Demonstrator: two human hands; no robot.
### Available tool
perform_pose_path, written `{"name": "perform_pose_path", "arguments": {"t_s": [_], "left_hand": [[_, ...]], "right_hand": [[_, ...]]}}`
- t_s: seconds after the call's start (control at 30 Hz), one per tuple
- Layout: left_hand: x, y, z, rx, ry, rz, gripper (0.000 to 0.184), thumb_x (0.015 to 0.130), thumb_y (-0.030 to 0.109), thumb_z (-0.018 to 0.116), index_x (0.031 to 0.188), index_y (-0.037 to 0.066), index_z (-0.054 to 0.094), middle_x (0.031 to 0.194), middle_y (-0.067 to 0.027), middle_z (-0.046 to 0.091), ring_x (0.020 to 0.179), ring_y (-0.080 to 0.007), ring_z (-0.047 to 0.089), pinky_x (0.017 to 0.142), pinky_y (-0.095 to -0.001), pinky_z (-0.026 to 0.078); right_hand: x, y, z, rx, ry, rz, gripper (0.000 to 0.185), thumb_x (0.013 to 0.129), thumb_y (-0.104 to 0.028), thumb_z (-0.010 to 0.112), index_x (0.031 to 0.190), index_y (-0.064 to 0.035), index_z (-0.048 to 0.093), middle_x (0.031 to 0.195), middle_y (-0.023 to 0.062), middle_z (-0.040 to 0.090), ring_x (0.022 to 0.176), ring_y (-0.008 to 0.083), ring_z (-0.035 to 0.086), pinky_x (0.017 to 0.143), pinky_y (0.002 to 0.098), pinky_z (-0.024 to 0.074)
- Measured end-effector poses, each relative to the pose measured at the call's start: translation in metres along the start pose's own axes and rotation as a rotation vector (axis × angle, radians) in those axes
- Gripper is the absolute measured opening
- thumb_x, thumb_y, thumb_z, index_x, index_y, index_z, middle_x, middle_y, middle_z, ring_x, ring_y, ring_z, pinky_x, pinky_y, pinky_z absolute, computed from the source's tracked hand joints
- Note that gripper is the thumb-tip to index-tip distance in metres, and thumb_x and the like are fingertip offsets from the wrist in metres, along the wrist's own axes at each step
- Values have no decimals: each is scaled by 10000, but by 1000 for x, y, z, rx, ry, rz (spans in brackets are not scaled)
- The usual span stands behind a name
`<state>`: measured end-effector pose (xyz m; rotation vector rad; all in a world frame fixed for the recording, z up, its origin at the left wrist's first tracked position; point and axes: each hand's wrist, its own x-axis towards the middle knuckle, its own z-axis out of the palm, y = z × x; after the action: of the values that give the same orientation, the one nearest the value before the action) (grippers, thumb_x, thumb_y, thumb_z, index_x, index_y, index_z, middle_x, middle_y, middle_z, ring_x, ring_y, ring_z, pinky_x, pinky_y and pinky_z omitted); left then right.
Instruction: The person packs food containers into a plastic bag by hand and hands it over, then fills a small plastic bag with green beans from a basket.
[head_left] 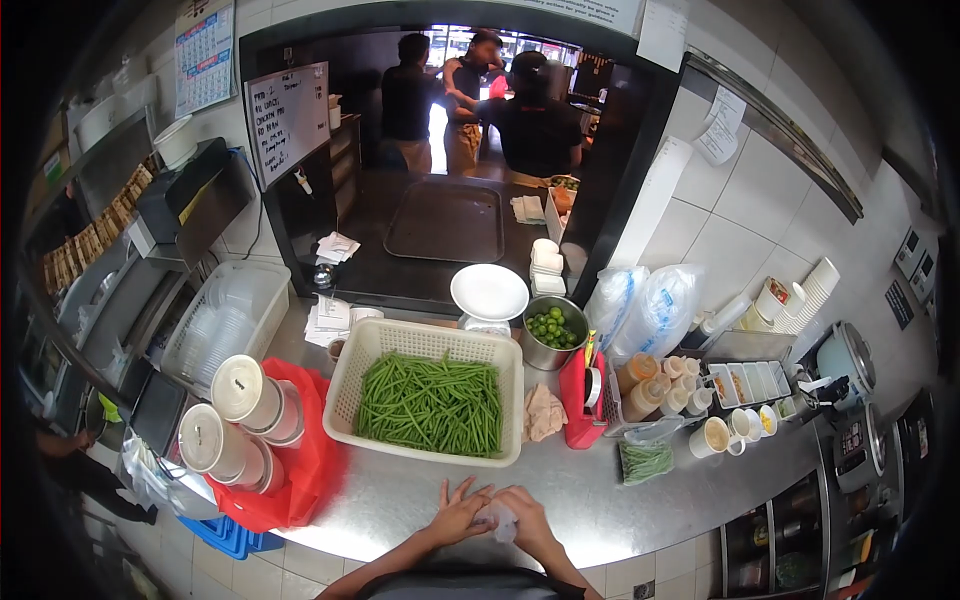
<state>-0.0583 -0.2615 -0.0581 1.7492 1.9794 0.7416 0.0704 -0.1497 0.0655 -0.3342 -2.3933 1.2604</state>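
Close to my body at the counter's front edge, my left hand has several fingers spread apart, its right side against a crumpled piece of translucent plastic. My right hand is closed on that plastic, with its fingertips bent toward the left hand. What kind of plastic item it is cannot be made out. Just beyond both hands, a cream perforated basket holds a heap of green beans. Neither hand touches the basket.
Lidded white tubs stand on red plastic at left. Behind the basket are a white scale and a metal pot of green limes. Bagged beans and sauce bottles are right. People stand beyond the hatch.
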Motion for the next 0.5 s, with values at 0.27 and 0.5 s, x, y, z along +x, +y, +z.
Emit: {"name": "perform_pose_path", "arguments": {"t_s": [0.27,0.5], "left_hand": [[-2,-8,11,151,-38,16,744,755,505,592,1344,117,353,1416,-30,314,1362,-288,103,999,-661,-32],[0,-18,21,135,37,14,676,737,404,652,1305,152,386,1436,-7,286,1365,-295,96,1005,-660,-14]], "right_hand": [[-20,62,29,-312,-35,8,419,709,-179,700,1059,2,556,1022,172,535,858,335,564,699,365,479],[-9,35,28,-202,-25,-69,309,664,-77,654,955,-19,566,904,132,565,766,295,586,635,348,491]]}}
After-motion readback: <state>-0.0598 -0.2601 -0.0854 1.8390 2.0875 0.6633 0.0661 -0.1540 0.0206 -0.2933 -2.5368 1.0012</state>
